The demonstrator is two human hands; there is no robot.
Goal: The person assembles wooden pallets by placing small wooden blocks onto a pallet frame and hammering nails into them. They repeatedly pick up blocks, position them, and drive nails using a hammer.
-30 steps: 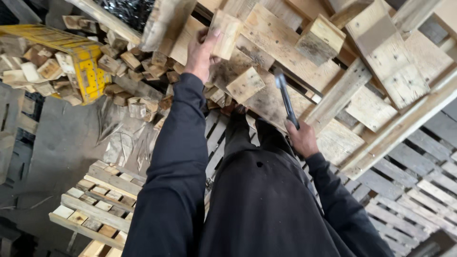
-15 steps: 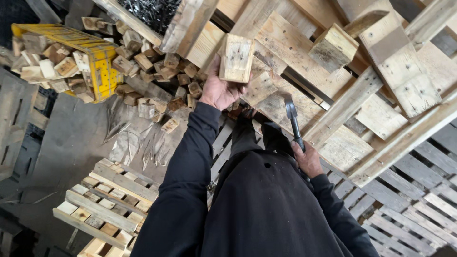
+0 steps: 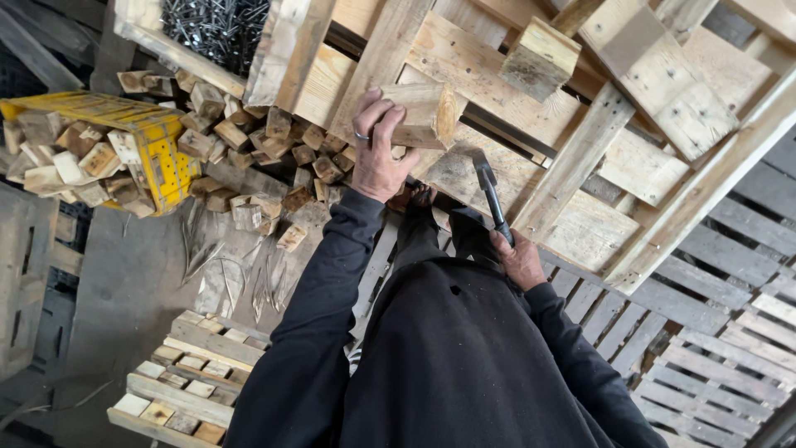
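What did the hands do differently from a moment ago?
The left hand drew the pale square wooden block back from the far boards toward the body and turned it onto its side, gripping it throughout. The right hand kept its hold on the dark metal hammer, head up, hardly shifting. The heap of small wood offcuts and the yellow crate stayed put.

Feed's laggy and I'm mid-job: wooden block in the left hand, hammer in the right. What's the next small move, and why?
Probably set the wooden block down flat on the pallet boards before swinging. The left hand grips it raised above the boards, and the right hand holds the hammer low, head clear of the wood.
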